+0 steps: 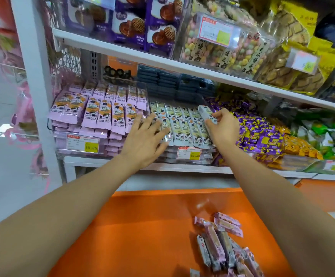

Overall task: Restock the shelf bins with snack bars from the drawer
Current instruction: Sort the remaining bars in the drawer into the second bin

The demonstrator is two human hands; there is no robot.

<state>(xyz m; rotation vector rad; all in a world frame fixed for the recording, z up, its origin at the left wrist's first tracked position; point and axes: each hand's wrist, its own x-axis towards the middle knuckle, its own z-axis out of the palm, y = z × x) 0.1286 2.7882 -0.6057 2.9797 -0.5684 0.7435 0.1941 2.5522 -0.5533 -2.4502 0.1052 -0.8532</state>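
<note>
As the right hand (pixel 223 126) pinches a pale snack bar (pixel 206 113), glossy wrapper, tilted.

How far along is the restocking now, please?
Done: the pink bin and pale bin look full. In hand: the right hand grips one bar at the pale bin's right end; the left hand spreads over that bin. Left: a pile in the drawer.

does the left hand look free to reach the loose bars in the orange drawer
Probably yes: the left hand is open and empty, and the loose bars lie uncovered in the drawer.
</note>
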